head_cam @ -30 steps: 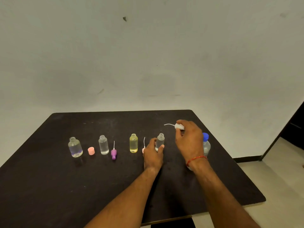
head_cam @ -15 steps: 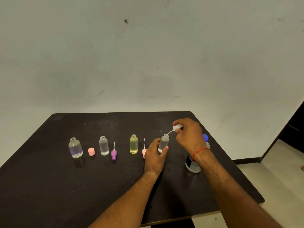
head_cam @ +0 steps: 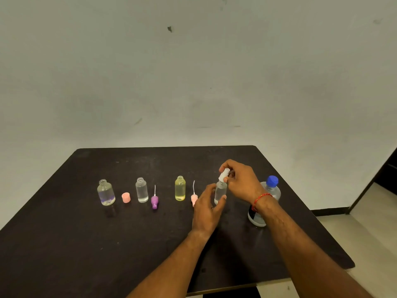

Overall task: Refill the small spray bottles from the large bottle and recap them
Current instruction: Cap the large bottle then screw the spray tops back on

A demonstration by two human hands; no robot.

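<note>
My left hand [head_cam: 208, 208] grips a small clear bottle [head_cam: 220, 192] standing on the black table [head_cam: 64, 244]. My right hand [head_cam: 241, 181] pinches a white spray cap [head_cam: 224, 175] tilted over that bottle's neck, its tube down inside. Left of it stand a yellow bottle [head_cam: 180, 188], a clear bottle [head_cam: 141, 189] and a wider clear bottle [head_cam: 106, 192], all uncapped. A pink spray cap [head_cam: 194, 197], a purple spray cap [head_cam: 154, 201] and a small pink cap [head_cam: 126, 197] lie between them. The large bottle with a blue lid [head_cam: 271, 186] stands behind my right wrist.
The table's right edge drops to a pale floor [head_cam: 365, 233]. A grey wall [head_cam: 193, 82] rises just behind the table. A dark doorway [head_cam: 386, 168] shows at the far right.
My right hand has brought the white spray cap down from beside the bottle onto its neck, with the tube going inside. My left hand has kept holding the bottle.
</note>
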